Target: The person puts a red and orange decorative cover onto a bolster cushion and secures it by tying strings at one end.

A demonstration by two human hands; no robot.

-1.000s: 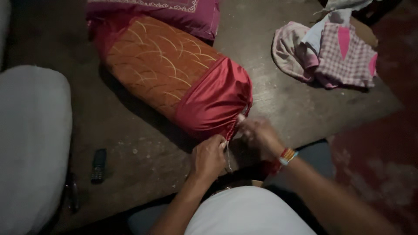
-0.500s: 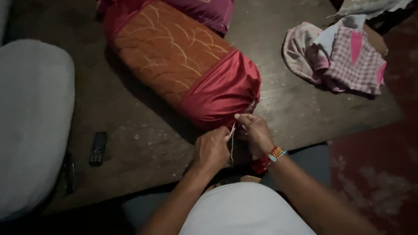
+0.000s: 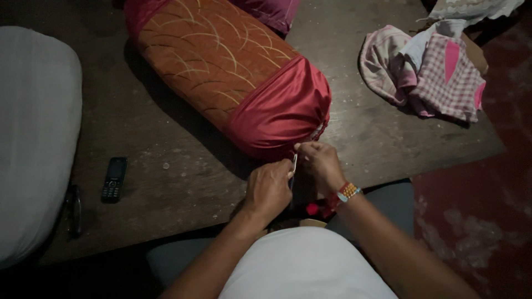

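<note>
Both hands are right at the near edge of the tabletop. Left hand and right hand each have a closed grip on the thin white drawstring at the gathered red satin end of the bolster pillow. The pillow lies flat, long axis running diagonally from that near end away up-left. Phone further left, checked cloths far right.

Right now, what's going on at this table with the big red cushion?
A person is working at the gathered end of a red and orange bolster cushion lying on a dark wooden table. The left hand and right hand pinch a thin pale drawstring between them. A small phone and some pink checked cloths lie nearby.
</note>
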